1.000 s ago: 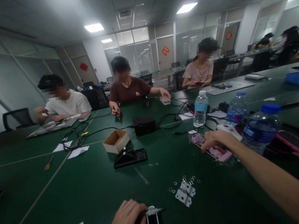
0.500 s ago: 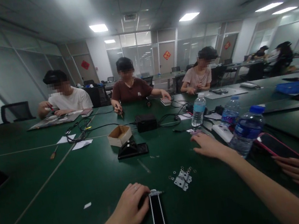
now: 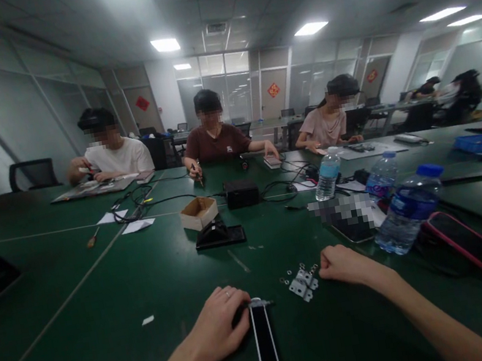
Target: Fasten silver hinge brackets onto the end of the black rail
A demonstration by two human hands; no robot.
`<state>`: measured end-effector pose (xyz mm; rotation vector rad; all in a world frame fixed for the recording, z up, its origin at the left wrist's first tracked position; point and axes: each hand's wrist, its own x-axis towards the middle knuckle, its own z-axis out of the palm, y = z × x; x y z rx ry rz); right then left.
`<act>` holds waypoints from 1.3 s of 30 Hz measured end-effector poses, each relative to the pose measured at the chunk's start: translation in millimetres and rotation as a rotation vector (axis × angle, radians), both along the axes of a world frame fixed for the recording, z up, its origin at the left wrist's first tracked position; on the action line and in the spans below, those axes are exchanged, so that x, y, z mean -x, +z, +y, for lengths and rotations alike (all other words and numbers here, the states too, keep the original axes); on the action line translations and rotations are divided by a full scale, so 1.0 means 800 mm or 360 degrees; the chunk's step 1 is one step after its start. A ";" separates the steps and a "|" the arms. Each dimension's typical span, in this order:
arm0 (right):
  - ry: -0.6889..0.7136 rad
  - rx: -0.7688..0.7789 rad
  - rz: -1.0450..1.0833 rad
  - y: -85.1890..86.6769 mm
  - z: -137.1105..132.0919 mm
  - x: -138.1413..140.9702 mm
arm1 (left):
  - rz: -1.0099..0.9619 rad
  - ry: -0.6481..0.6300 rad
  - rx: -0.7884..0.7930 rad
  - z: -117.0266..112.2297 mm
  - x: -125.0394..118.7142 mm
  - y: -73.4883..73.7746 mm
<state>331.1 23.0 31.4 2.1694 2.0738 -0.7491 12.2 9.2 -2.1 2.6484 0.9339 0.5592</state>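
Head view, with 12 o'clock straight ahead across the dark green surface (image 3: 59, 312). The left hand (image 3: 222, 324) rests at about 11 o'clock, curved, its fingers (image 3: 238, 299) against the upper end of a long black bar with silver edges (image 3: 267, 350); whether it actually grips the bar, I cannot tell. The bar lies flat just right of that hand, its long axis running from 12 to 6 o'clock and its near end reaching the bottom of the view. A small metal pin (image 3: 267, 303) at its far end points toward 3 o'clock.

The right hand (image 3: 342, 266) is closed in a fist at about 1 o'clock, with nothing showing in it. It sits just beside a small steel hinge (image 3: 303, 284), which lies between the two hands with tiny washers (image 3: 284, 280) scattered near it.

Farther out at 12 o'clock are a cardboard box (image 3: 199, 213) and a black power unit (image 3: 241, 193). Water bottles (image 3: 409, 218) stand at 2 o'clock beside a pink-edged phone case (image 3: 472, 248). Three co-workers (image 3: 216, 142) sit across the surface.
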 end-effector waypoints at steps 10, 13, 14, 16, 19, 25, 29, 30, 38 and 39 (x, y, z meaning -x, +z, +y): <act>0.0167 -0.0459 0.0336 0.008 -0.022 0.015 | 0.0018 0.0101 -0.0006 -0.004 -0.001 0.006; 0.0416 -0.0582 0.0507 0.012 -0.026 0.056 | 0.0018 0.0129 -0.0013 -0.007 0.000 0.005; 0.0498 -0.0591 0.0532 0.010 -0.026 0.070 | 0.0022 0.0138 -0.0026 -0.007 0.000 0.004; 0.0614 -0.0620 0.0557 0.003 -0.024 0.094 | 0.0039 0.0145 -0.0056 -0.008 0.000 0.003; 0.0640 -0.0739 0.0582 -0.012 -0.027 0.114 | 0.0067 0.0158 -0.0103 -0.009 -0.001 -0.001; 0.0695 -0.0868 0.0596 -0.028 -0.051 0.116 | 0.0064 0.0167 -0.0121 -0.008 -0.002 -0.004; 0.0703 -0.0823 0.0642 -0.029 -0.056 0.120 | 0.0072 0.0191 -0.0112 -0.009 -0.001 -0.005; 0.0694 -0.0821 0.0651 -0.029 -0.056 0.120 | 0.0072 0.0191 -0.0110 -0.009 -0.001 -0.005; 0.0670 -0.0863 0.0730 -0.036 -0.052 0.120 | 0.0057 0.0198 -0.0081 -0.008 0.000 -0.007; 0.0665 -0.0867 0.0739 -0.037 -0.052 0.120 | 0.0056 0.0196 -0.0084 -0.008 0.001 -0.007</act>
